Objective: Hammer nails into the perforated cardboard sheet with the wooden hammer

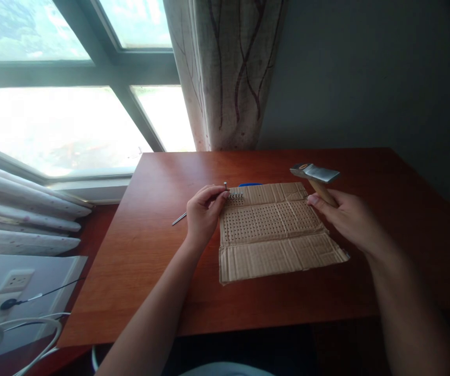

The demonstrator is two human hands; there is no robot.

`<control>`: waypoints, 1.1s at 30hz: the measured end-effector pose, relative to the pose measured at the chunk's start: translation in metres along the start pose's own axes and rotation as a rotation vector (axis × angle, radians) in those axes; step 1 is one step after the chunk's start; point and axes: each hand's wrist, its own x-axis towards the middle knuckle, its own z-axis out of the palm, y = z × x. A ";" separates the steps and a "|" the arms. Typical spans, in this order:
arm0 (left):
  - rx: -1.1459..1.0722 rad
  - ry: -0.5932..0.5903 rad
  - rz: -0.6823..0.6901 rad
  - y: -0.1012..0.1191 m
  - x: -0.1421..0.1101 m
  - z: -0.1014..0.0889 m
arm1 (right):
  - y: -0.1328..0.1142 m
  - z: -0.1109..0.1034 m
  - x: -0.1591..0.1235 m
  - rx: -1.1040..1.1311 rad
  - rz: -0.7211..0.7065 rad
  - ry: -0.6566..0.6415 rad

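Between the thumb and forefinger of my left hand (205,211) a nail (225,185) stands upright, head up, at the far left corner of a cardboard sheet (275,256). Rows of small holes run across the middle of the cardboard, and several dark marks or small nails sit just right of my left fingertips, too small to tell. My right hand (346,214) grips the wooden handle of a hammer (316,173), its metal head raised above the cardboard's far right corner. Left of my left hand lies a thin metal rod (179,219), partly hidden behind the hand.
A blue object (250,184) shows behind the cardboard's far edge. The brown wooden table (150,303) borders a window and a patterned curtain (236,78). At lower left are a wall socket (5,300) with a plug and loose white cables (48,329).
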 end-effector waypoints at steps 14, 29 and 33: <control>0.096 -0.045 0.093 0.005 0.002 -0.003 | -0.084 -0.021 0.005 -0.071 -0.202 -0.125; 0.081 -0.065 0.082 0.005 0.003 -0.004 | -0.135 0.007 0.022 -0.258 -0.311 -0.283; 0.074 -0.068 0.077 0.005 0.003 -0.004 | -0.136 0.004 0.021 -0.221 -0.328 -0.267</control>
